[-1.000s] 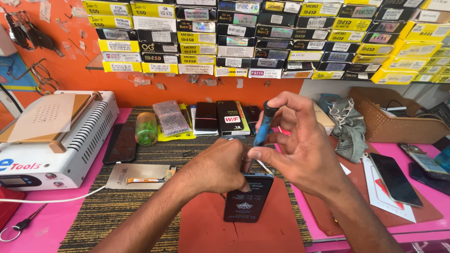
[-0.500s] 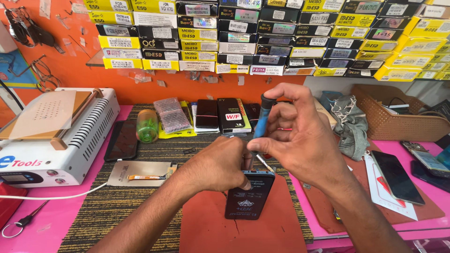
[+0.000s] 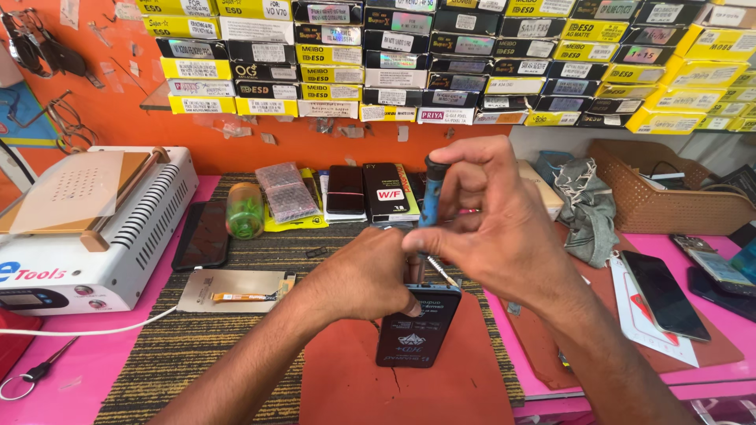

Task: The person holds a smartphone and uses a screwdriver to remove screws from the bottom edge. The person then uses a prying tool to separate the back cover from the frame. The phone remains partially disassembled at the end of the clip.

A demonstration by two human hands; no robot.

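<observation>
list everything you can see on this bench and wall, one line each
phone: 1, black, lying on the red mat, under both hands
screwdriver: 1, blue handle with black cap, upright over the phone's top edge
red mat: 1, red, front centre
woven mat: 1, striped dark, under the red mat
screen panel: 1, silver with orange flex, left of the hands
heating machine: 1, white, far left
small bottle: 1, green, behind the panel
boxed parts: many, yellow and black, wall shelves
basket: 1, brown, right back
grey cloth: 1, beside the basket
loose phones: several, dark, right on the pink table
left hand: steadies the phone
right hand: grip on the screwdriver
</observation>
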